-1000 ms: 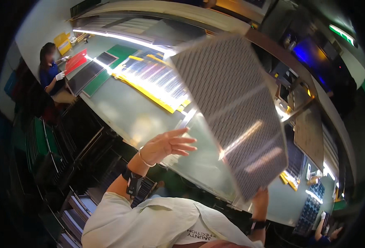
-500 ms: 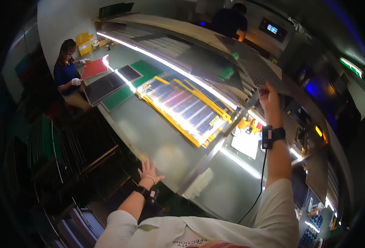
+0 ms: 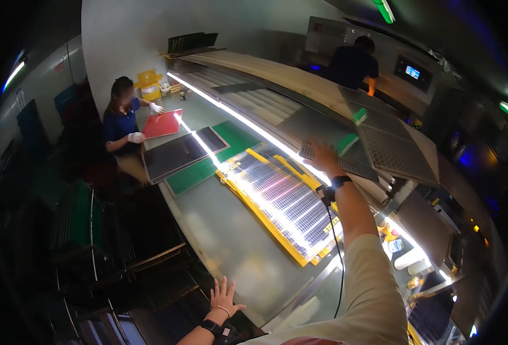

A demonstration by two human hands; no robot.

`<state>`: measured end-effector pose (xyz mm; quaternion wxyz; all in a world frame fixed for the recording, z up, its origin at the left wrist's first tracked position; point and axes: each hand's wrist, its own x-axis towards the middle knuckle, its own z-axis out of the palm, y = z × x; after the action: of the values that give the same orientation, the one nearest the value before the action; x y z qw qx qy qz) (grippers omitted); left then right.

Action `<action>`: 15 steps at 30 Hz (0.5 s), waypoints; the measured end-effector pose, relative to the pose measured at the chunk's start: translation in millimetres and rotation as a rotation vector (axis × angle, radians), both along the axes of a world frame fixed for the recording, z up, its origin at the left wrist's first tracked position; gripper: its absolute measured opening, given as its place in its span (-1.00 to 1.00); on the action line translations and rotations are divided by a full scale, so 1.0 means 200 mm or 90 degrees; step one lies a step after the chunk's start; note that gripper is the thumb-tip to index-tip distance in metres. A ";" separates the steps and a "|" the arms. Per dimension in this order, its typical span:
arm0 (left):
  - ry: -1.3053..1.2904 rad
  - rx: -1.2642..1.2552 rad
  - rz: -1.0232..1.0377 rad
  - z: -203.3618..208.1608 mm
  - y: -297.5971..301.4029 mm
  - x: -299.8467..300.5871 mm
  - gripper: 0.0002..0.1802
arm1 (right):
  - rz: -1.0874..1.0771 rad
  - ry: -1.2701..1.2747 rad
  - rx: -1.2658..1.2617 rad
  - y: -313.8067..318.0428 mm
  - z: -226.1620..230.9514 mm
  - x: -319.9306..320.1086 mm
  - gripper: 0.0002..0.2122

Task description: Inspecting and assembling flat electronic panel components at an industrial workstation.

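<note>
Right hand [image 3: 324,156] nearer, across dark mesh panel [image 3: 354,168] above table [image 3: 203,213]; panel's long axis slopes down rightward from grip; closure unclear; left hand [image 3: 224,295] empty, spread.

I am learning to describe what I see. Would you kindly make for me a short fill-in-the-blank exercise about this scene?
1. The co-worker at the table holds a board whose colour is ____.
2. This co-worker's gloves are coloured ____.
3. The gridded sheet has ____ strips beside it.
4. In the picture, the right hand is ____ (higher / lower) than the left hand.

Missing words: red; white; yellow; higher.
</note>
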<state>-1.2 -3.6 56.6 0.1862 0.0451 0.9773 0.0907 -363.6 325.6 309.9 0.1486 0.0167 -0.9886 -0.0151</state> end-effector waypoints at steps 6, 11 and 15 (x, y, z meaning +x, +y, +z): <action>0.032 0.002 -0.029 -0.01 0.04 -0.03 0.12 | 0.118 0.009 0.048 0.19 -0.06 -0.20 -0.65; 0.022 0.126 0.049 -0.02 0.00 -0.07 -0.09 | 0.234 0.002 0.092 0.00 0.04 0.20 -0.69; -0.198 1.211 0.467 0.28 -0.10 -0.34 -0.01 | 0.355 -0.013 0.040 -0.19 0.07 0.96 -0.60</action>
<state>-70.0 -23.4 111.6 0.1588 -0.1397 0.4197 0.8827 -171.9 287.1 323.6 0.1367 0.2926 -0.9464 -0.0042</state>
